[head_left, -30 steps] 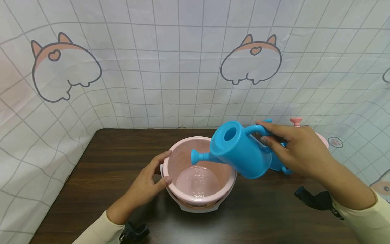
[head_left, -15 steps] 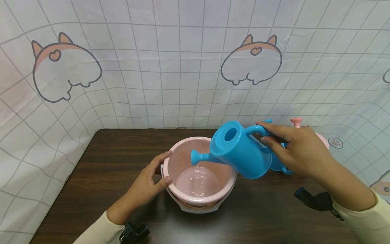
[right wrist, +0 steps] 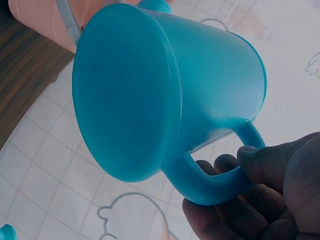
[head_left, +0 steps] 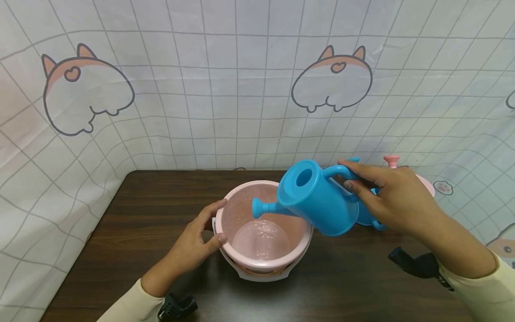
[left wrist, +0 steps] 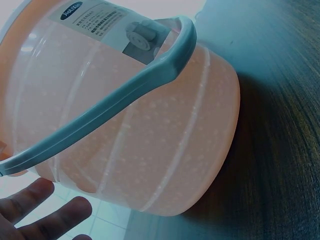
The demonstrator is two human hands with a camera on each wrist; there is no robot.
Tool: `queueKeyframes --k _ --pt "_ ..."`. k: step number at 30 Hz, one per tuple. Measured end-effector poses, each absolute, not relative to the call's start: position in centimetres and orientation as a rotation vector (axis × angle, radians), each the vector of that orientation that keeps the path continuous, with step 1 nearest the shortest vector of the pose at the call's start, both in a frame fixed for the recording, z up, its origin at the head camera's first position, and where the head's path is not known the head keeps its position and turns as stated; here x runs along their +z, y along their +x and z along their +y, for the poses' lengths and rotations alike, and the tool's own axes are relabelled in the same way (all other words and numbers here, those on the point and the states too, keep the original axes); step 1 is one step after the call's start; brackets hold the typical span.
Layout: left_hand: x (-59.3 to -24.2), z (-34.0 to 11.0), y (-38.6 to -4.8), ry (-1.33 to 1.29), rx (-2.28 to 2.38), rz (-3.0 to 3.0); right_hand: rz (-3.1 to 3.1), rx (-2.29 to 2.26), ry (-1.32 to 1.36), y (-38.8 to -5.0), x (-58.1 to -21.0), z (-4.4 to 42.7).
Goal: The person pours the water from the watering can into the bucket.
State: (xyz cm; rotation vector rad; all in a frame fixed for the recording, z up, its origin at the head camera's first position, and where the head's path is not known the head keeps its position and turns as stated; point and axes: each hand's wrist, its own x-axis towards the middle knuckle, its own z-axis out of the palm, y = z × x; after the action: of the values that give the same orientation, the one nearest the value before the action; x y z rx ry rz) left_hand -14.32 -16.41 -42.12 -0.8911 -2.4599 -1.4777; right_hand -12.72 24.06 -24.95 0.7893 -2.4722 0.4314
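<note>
My right hand (head_left: 396,197) grips the handle of a blue watering can (head_left: 322,201), tilted so its spout hangs over a pink bucket (head_left: 261,264). In the right wrist view the fingers and thumb wrap the handle of the can (right wrist: 125,95), whose base faces the camera. Rippling water (head_left: 261,239) lies in the bottom of the bucket. My left hand (head_left: 191,243) holds the bucket's left rim, thumb in front and fingers behind. The left wrist view shows the bucket's side (left wrist: 145,130), its handle hanging down, and some fingertips of the left hand (left wrist: 47,217).
Behind the right hand, a second blue item (head_left: 364,217) and a pink one with a flared tip (head_left: 391,161) are partly hidden. The dark wooden table (head_left: 132,223) ends at a patterned white cloth (head_left: 217,89) behind it.
The ripples and glints on the water in the bucket have shifted. Both hands, the can and the bucket have stayed in place.
</note>
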Motion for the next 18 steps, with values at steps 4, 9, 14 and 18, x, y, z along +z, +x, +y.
queueKeyframes --k 4,9,14,18 --pt "-42.12 -16.41 -14.35 -0.887 -1.479 -2.463 -2.478 0.423 0.784 -12.72 -25.0 24.09" --pt "-42.08 -16.39 -14.35 -0.88 -1.483 -2.469 -2.481 0.418 0.784 -12.7 -24.97 24.05" --pt "-42.09 -16.37 -14.36 -0.88 -1.475 -2.467 -2.483 0.414 0.778 -12.72 -24.95 24.03" --pt "-42.12 -16.39 -14.37 -0.884 -1.47 -2.465 -2.482 0.414 0.78 -12.74 -24.94 24.02"
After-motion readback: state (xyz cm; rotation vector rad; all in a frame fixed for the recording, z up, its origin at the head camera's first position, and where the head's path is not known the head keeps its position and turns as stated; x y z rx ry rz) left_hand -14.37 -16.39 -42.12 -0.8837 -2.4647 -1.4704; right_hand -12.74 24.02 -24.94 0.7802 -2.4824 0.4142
